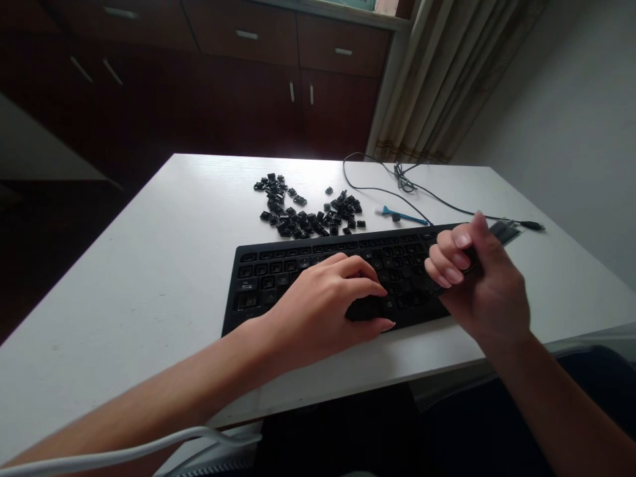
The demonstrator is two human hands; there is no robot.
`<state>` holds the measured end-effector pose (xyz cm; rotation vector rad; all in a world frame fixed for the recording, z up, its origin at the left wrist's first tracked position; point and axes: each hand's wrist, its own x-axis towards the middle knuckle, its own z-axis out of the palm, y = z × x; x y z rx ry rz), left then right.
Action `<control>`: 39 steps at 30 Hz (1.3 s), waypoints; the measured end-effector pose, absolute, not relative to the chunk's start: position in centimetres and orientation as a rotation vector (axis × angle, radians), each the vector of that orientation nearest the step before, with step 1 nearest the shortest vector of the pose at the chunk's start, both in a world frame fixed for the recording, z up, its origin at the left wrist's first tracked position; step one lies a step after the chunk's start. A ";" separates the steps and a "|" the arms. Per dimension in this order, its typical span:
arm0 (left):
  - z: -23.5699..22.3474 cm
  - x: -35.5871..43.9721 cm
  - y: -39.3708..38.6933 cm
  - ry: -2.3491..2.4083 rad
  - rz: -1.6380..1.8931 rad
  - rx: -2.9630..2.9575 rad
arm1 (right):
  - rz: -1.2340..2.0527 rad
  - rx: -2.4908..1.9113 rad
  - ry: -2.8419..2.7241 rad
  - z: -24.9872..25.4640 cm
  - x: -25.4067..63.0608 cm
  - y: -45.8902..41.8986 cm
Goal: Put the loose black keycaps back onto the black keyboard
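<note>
A black keyboard [248, 285] lies near the front of the white table, with many of its keycaps off and bare sockets showing. My left hand [328, 298] rests across its middle, thumb and fingers apart, holding nothing that I can see. Above the keyboard's right end my right hand [477, 278] is closed, fingers curled in. A bit of something dark shows between its thumb and fingers, too hidden to name. Behind the keyboard lies a loose heap of black keycaps [308, 222].
A blue-handled brush [407, 216] lies behind the keyboard. The black cable [382, 189] loops over the back right of the white table [124, 298], its plug [532, 226] at the right. A white cord [149, 445] crosses near my left forearm. Cabinets stand beyond.
</note>
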<state>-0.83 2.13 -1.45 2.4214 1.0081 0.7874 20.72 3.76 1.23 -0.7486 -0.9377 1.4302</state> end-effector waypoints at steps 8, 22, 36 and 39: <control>-0.3 -2.4 3.9 1.138 0.908 2.473 | 1.286 -0.680 -1.141 2.8 17.8 2.0; -1.4 -2.6 4.5 1.311 0.754 2.750 | 1.254 -0.726 -1.279 1.4 15.4 1.2; -1.5 -2.7 4.5 1.272 0.773 2.765 | 0.434 -1.024 -1.989 0.9 21.0 0.8; -1.5 -2.7 4.5 1.270 0.785 2.766 | 0.310 -0.967 -2.389 -1.2 23.4 0.6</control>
